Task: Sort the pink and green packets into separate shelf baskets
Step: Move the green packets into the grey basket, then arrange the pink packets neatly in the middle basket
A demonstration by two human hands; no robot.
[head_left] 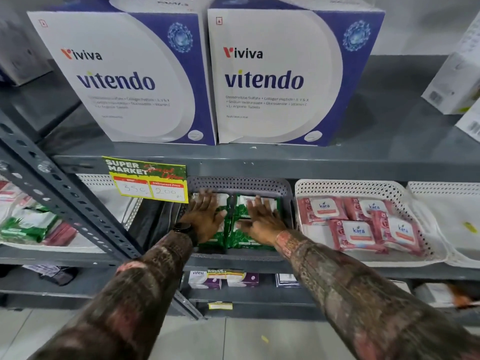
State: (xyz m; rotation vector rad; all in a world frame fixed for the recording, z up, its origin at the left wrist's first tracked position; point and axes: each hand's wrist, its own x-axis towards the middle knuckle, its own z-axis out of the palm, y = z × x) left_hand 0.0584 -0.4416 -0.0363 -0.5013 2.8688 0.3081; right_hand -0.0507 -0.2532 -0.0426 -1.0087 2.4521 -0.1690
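Green packets [240, 237] fill a grey perforated basket [239, 183] on the middle shelf. My left hand [205, 216] lies flat on the left green packets, fingers spread. My right hand [262, 219] presses flat on the right green packets in the same way. Neither hand grips anything. To the right, a white perforated basket [345, 187] holds several pink packets [358, 233] lying flat. At the far left, another white basket [52, 246] holds a mix of green packets [28, 224] and pink packets [61, 233].
Two large white-and-blue boxes [272, 79] stand on the shelf above. A yellow price tag [148, 180] hangs from that shelf's edge. A slanted steel upright [67, 201] crosses the left. A further white basket [446, 203] sits at far right. Small boxes [223, 279] lie below.
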